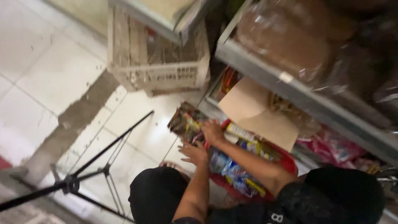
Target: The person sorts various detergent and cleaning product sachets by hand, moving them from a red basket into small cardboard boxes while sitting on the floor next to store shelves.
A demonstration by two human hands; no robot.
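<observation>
You crouch over a red basket (290, 164) on the tiled floor (54, 79), full of small bright snack packets (234, 170). Your right hand (212, 131) rests at the basket's far left edge, fingers curled over a dark, multicoloured snack bag (185, 121) that juts out leftward over the floor; the blur keeps you from seeing how firmly they close. Your left hand (194, 152) lies just near of it, fingers spread and released, touching the near edge of the same bag where it meets the basket. A long pale packet (239, 132) lies just right of your right hand. A brown cardboard flap (259, 112) hangs over the far side of the basket, reaching out from the lower tier of a metal shelf (265, 72) on the right, whose upper tier holds brown goods in clear plastic (290, 37). A pale plastic crate (157, 62) stands far across the floor, and a black tripod (83, 174) spreads its legs at near left.
</observation>
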